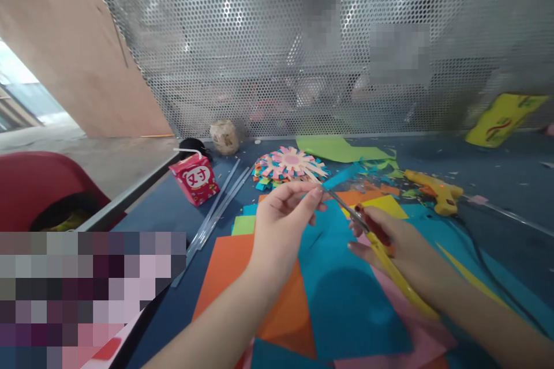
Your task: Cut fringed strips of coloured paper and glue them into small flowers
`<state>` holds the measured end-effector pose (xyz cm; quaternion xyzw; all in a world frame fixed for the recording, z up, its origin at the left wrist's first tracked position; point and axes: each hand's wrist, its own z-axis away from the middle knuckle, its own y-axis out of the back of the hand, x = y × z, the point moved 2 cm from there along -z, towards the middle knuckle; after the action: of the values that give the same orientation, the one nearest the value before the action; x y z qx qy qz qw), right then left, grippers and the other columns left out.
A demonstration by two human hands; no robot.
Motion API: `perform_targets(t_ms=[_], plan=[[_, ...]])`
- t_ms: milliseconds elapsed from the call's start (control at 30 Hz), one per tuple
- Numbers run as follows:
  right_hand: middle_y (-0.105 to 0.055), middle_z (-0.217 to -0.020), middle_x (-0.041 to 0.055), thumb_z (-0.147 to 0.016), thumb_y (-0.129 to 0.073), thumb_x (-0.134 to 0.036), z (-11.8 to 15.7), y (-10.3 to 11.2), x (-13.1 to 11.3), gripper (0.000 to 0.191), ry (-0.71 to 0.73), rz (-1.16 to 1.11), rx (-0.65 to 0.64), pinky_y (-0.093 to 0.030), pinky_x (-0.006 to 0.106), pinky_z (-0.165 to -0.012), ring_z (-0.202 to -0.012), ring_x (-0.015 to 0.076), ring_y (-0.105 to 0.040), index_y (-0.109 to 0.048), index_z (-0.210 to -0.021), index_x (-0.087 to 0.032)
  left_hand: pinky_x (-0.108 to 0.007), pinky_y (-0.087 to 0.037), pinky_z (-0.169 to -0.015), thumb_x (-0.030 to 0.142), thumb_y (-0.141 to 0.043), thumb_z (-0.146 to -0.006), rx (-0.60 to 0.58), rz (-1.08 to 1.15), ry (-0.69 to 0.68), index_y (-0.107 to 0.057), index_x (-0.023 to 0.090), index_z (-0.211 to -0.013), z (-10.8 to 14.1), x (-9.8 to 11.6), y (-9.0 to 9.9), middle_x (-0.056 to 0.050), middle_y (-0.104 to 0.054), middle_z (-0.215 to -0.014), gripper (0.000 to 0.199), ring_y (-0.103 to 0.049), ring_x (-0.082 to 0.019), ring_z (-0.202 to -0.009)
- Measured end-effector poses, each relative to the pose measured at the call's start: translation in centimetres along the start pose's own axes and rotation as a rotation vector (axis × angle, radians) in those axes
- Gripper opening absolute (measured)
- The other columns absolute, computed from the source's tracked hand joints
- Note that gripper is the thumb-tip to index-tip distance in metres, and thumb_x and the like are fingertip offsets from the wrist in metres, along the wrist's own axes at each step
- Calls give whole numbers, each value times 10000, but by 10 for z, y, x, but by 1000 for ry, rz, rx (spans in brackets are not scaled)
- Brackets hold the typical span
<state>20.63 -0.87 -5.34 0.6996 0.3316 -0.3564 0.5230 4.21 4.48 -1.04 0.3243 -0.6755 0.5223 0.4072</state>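
Observation:
My left hand (288, 213) pinches a narrow blue paper strip (343, 175) above the middle of the table. In my right hand (385, 236) are scissors (392, 268) with yellow and red handles. Their blades point up and left and meet the strip by my left fingertips. Beneath both hands lie a large blue sheet (346, 305) and an orange sheet (229, 265), with pink and yellow paper partly under them. Just behind my left hand sits a pile of fringed paper flowers (289, 160).
A red drink box (197, 177) with a straw and clear glue sticks (216, 216) lie left. A yellow glue gun (445, 193) with a cable is right. Green paper (341, 150) lies before a perforated metal panel (259, 29); a yellow packet (502, 121) is far right.

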Motion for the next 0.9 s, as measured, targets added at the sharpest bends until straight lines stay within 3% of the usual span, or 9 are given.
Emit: perform_targets(t_ms=[500,900], plan=[[-514,-637,-38,-755,-604,-353,5,-1,1,130,101,22,-70,-402,286,-488,-561,163,-484,-524,-757,-252,-138,-422,-459,143,-694,-706,-19,-74,60,-668,146,-643,6,-1,-5,-27,-696,-589,69,-610,-78,-523],[-534,-661,-22,-728,-634,-393,6,-2,1,167,25,-51,-78,-423,310,-519,-600,187,-501,-545,-762,-255,-119,-427,-449,138,-675,-738,-17,-48,18,-673,144,-654,7,1,-6,-15,-690,-586,85,-600,-60,-494]])
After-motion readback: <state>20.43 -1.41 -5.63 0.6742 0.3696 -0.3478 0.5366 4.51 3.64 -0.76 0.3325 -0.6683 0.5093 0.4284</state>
